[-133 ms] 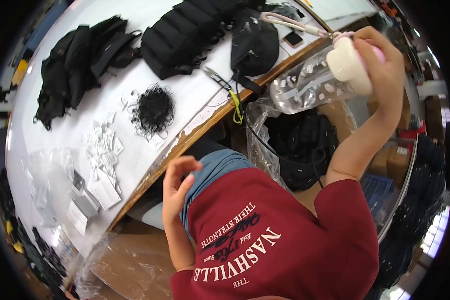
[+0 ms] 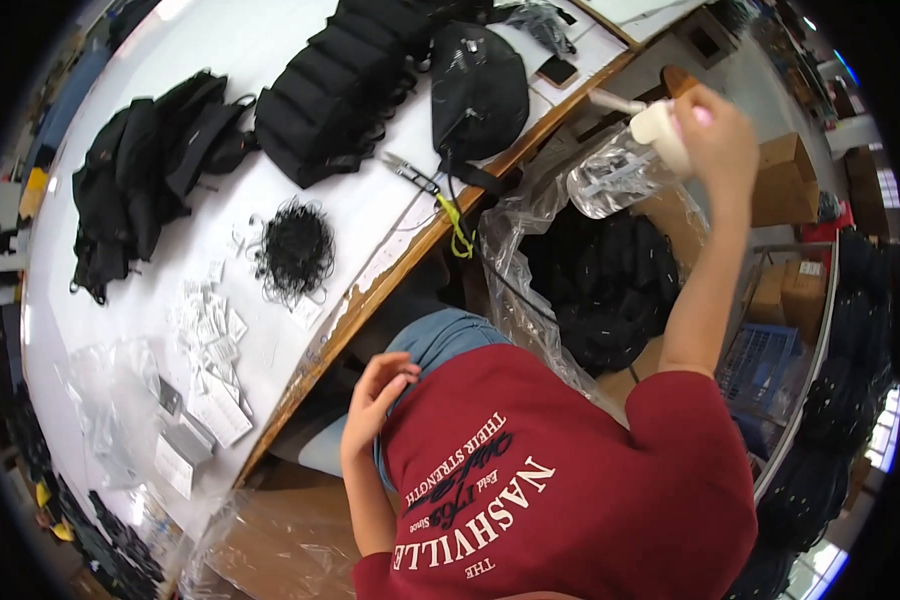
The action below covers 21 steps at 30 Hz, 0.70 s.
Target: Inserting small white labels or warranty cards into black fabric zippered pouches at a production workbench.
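Observation:
My right hand (image 2: 715, 140), at the upper right, is closed around the white and pink lid of a clear water bottle (image 2: 608, 182). The bottle is tilted, its transparent base toward the lower left, above a plastic-lined box. From the lid a pale carrying strap (image 2: 616, 101) stretches toward the table edge. My left hand (image 2: 378, 392) is beside my waist, fingers loosely bent and thumb apart, with nothing in it. Black bags or cloth goods (image 2: 610, 290) fill the open box below the bottle.
On the white table (image 2: 370, 225) lie black bags (image 2: 340, 90), a black pouch (image 2: 478, 90), thread snips (image 2: 410, 174), a phone (image 2: 557, 70), a heap of black loops (image 2: 296, 250) and white tags (image 2: 210, 340). A blue crate (image 2: 758, 370) stands at the right.
My right hand has carried the bottle lower and farther from the camera, so it looks smaller. The strap has swung. My left hand has shifted slightly, and the whole view has moved a little.

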### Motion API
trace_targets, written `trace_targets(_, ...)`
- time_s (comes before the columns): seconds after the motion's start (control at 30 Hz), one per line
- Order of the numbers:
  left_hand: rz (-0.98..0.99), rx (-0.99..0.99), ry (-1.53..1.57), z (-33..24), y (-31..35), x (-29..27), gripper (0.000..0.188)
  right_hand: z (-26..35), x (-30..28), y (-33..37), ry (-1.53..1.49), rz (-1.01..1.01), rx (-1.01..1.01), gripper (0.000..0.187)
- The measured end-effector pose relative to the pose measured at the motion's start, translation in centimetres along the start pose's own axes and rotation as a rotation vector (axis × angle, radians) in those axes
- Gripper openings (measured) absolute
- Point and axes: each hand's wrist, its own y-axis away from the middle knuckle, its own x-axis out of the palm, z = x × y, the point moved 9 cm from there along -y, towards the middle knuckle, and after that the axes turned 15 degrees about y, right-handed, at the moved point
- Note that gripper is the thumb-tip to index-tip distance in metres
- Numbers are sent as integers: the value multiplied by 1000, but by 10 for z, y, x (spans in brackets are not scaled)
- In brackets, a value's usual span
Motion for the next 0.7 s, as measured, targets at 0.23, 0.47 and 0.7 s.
trace_targets(0.23,-197,-58,118,40,-6,-20,21,-102,193,46,-25,25,413,28)
trace_targets(0.47,-307,-116,110,48,-9,-27,18,-53,297,60,-127,182,360,25)
trace_targets(0.7,-366,-113,73,49,-13,-31,17,50,391,105,-176,325,-138,30)
